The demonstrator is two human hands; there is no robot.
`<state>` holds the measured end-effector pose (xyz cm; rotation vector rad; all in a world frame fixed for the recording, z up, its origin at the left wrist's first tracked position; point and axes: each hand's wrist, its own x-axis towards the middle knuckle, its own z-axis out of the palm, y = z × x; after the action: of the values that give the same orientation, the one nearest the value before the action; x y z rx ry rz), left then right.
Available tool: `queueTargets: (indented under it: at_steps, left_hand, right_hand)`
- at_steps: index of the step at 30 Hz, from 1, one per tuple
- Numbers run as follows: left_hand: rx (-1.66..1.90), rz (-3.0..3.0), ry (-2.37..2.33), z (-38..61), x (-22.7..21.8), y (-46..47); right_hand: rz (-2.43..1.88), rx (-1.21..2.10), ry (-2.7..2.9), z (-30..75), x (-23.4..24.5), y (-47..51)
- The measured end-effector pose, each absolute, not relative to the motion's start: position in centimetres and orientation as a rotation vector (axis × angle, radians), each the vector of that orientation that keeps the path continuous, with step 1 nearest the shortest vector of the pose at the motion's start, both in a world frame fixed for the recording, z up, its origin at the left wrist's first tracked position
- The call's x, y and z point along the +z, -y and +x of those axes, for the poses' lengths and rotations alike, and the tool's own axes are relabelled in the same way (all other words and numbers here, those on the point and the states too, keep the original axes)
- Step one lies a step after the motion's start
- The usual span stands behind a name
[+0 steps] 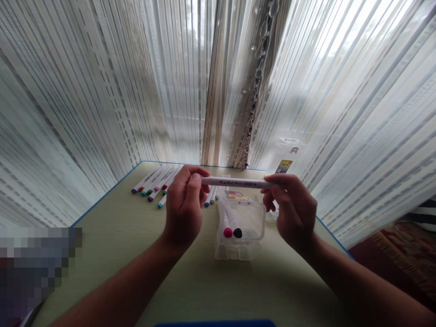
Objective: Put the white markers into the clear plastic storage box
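Observation:
A white marker pen (235, 182) with dark print along its barrel is held level above the table. My left hand (186, 204) pinches its left end, and my right hand (295, 206) pinches the right end; the fingers hide both tips. Below it stands a clear plastic case (254, 227). Inside lie two white markers, one with a pink end (228, 232) and one with a black end (237, 233). Several white markers (150, 179) with coloured ends lie in a row beyond my left hand, partly hidden by it. More markers (211, 194) lie between that hand and the case.
A clear plastic package (284, 159) with a yellow label stands at the back right, partly behind my right hand. The pale green table (116, 254) has a blue edge. Sheer striped curtains (170, 81) hang behind it. A patterned cloth (405, 254) shows at the right.

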<state>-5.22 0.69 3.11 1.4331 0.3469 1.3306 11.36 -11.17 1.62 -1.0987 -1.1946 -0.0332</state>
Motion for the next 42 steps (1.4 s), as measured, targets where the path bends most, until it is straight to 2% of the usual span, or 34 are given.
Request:
queueTargets:
  at_steps: [42]
  left_hand:
    - [1.34, 1.464, -0.377, -5.32, 3.75, -0.34]
  right_hand:
    - [-1.103, -0.006, 1.203, 11.19, 1.8, 11.48]
